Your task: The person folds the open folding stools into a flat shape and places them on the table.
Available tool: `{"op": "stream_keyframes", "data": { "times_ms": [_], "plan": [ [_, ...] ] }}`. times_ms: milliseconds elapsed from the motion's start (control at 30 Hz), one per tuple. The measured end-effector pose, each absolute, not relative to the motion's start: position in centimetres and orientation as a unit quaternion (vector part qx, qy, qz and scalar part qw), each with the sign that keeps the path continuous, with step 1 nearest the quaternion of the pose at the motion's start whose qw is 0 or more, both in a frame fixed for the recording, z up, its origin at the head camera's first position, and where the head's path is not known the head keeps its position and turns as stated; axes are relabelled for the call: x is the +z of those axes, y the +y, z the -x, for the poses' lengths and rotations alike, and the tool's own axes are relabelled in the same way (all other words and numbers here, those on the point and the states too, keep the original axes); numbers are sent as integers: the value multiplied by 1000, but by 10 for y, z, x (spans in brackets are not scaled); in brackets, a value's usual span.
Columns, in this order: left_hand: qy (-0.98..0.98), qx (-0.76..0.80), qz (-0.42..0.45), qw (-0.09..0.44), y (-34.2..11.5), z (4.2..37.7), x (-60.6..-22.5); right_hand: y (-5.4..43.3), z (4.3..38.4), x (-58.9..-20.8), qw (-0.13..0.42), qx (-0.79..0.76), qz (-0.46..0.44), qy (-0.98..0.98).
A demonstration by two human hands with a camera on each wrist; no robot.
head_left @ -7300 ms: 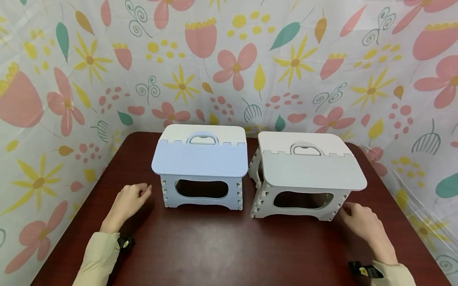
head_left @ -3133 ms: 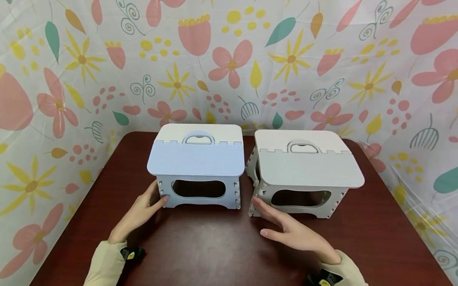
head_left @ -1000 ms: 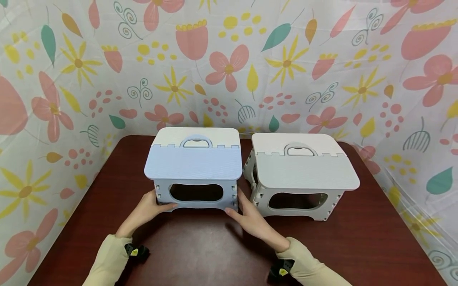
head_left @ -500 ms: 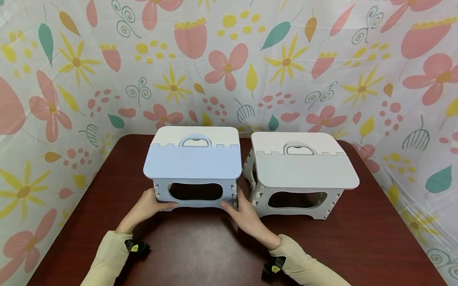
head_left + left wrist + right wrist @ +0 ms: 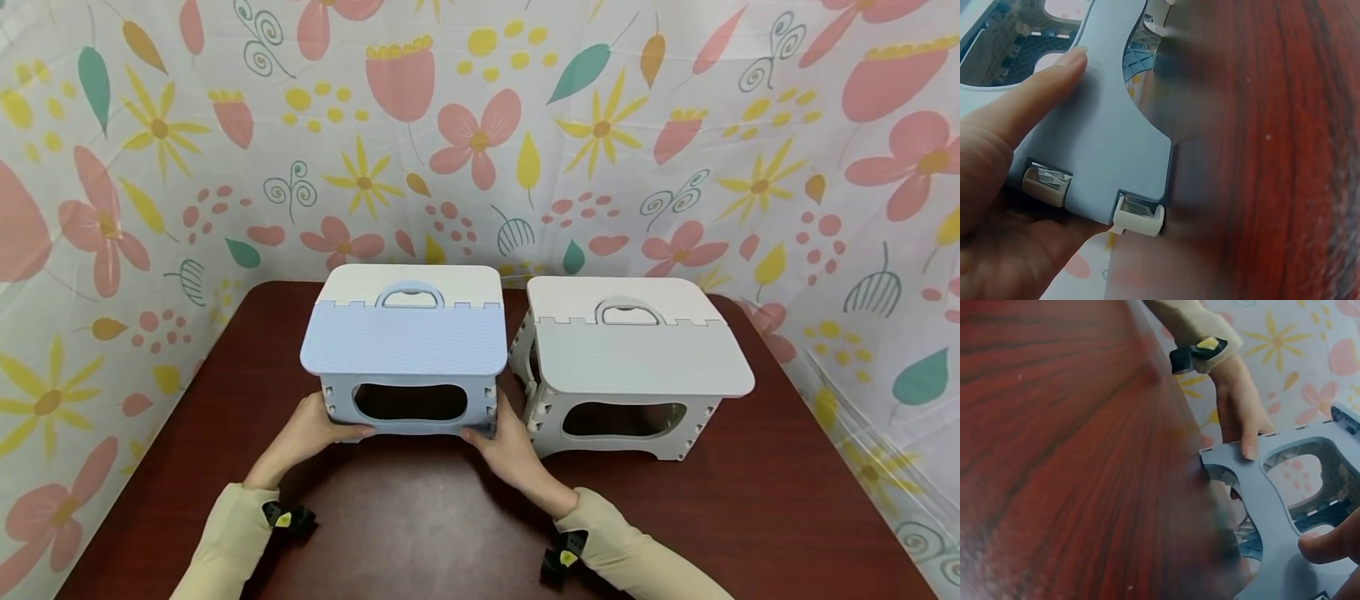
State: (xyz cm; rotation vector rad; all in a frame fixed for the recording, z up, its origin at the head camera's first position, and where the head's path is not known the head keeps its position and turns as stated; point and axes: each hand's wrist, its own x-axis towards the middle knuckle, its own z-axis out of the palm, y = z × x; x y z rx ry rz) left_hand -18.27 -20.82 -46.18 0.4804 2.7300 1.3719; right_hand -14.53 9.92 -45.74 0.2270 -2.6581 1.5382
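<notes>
A folding step stool (image 5: 405,342) with a blue and white top stands at the middle left of the table, its legs spread and its carry handle lying on top. My left hand (image 5: 306,435) grips its left front leg, thumb (image 5: 1041,87) flat on the blue front panel and fingers behind the side edge. On the right side my right hand (image 5: 513,446) holds it likewise, its thumb (image 5: 1329,545) on the front panel near the oval cutout. The fingers of both hands are mostly hidden behind the stool.
A grey and white folding stool (image 5: 637,358) stands close to the right, just beyond my right hand. Both stools are on a dark red-brown wooden table (image 5: 405,525). A flower-patterned curtain (image 5: 480,192) hangs along the back and sides.
My right hand has come from beside the grey stool, across its front, to the blue stool's right leg. My left hand has moved in from the left onto the blue stool's left leg.
</notes>
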Motion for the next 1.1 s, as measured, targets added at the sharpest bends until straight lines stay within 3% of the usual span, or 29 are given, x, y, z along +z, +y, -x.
{"op": "stream_keyframes", "data": {
  "times_ms": [1100],
  "plan": [
    [883, 441, -157, 18, -209, 184, -468, 95, 163, -472, 29, 564, -87, -821]
  ]
}}
